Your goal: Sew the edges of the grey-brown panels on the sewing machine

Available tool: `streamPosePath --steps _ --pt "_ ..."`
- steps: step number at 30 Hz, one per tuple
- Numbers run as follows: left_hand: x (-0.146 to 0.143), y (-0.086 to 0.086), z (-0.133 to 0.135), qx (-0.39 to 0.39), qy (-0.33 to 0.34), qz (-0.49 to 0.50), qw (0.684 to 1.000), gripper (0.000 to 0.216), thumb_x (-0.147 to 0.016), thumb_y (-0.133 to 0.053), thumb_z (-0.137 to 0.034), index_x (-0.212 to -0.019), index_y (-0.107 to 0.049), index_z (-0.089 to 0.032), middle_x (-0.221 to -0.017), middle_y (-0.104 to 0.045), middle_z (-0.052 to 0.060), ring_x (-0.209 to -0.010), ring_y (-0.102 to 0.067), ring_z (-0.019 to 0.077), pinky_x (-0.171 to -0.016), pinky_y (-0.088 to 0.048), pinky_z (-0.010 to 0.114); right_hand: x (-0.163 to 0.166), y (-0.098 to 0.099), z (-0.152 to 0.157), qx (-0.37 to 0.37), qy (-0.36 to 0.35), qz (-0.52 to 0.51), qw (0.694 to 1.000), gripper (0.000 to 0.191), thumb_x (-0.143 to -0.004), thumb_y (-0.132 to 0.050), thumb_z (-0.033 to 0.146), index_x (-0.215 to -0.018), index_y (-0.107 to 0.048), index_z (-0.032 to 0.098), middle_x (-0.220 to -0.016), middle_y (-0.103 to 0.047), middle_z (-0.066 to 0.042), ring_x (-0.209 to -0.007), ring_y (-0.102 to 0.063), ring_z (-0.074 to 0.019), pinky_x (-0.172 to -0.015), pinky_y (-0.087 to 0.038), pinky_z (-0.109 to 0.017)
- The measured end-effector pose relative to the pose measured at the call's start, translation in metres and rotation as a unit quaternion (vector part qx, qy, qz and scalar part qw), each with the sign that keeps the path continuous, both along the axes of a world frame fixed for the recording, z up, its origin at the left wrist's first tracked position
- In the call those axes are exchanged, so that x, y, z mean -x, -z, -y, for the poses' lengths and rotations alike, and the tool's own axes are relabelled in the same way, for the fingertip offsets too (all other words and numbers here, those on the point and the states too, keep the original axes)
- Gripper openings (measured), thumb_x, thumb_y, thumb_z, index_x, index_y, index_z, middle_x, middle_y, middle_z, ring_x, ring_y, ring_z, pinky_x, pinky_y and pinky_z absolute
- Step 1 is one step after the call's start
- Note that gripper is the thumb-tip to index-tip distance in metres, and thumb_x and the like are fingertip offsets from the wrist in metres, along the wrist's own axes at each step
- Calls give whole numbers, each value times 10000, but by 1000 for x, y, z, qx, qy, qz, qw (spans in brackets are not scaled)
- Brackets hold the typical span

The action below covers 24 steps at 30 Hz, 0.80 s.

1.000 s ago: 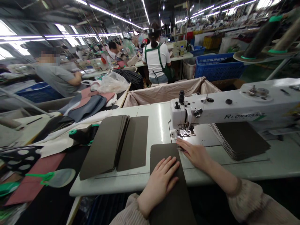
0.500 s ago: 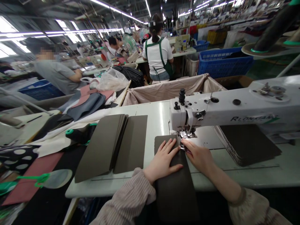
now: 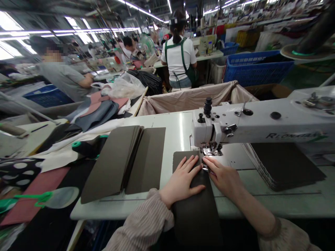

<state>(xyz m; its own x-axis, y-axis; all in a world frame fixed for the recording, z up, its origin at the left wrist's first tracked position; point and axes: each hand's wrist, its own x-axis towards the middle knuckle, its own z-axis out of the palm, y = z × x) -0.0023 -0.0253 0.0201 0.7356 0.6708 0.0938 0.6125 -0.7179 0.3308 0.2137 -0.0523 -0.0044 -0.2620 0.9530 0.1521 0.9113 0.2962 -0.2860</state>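
Observation:
A dark olive-brown panel lies under the sewing machine's presser foot and hangs over the table's front edge. My left hand rests flat on it, fingers spread, just left of the foot. My right hand is at the panel's right edge, close to the foot, fingertips pressed down. Tucked in its curled fingers is a slim shiny metal tool, mostly hidden, so its kind does not show. The white sewing machine reaches in from the right.
Left on the table stand a fanned stack of panels and more panels beside it. Another panel stack sits beneath the machine arm. A cloth-lined bin is behind the table. A black thread cone lies left.
The view has shifted slightly, so the machine and right-hand stack appear a little farther right. Both hands keep nearly the same place on the panel by the foot.

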Motion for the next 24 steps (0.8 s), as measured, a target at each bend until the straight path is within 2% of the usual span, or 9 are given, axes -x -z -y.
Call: streamPosePath --steps 8,19,24 --pt "1 -1 -1 0 3 -2 1000 676 -882 -586 -569 -1431 -424 -209 -1600 -233 87 -1487 -183 244 -1231 -135 460 0 2 -1 0 1 1 1000 533 -928 -449 193 -1452 -419 290 -1493 -453 1 -1110 -627 -210 -824 -555 -334" --pt "2 0 0 1 1 10 1000 682 -871 -603 -565 -1431 -426 -218 -1598 -241 85 -1482 -199 271 -1223 -167 480 1 5 -1 -12 6 7 1000 542 -915 -463 205 -1447 -432 303 -1479 -472 -7 -1040 -659 -206 -790 -568 -340" --pt "3 0 0 -3 -3 16 1000 682 -864 -611 -567 -1423 -438 -217 -1594 -253 86 -1477 -212 277 -1221 -173 480 2 5 -1 -10 2 8 1000 536 -919 -458 197 -1447 -434 286 -1487 -461 -11 -1066 -648 -214 -847 -560 -353"
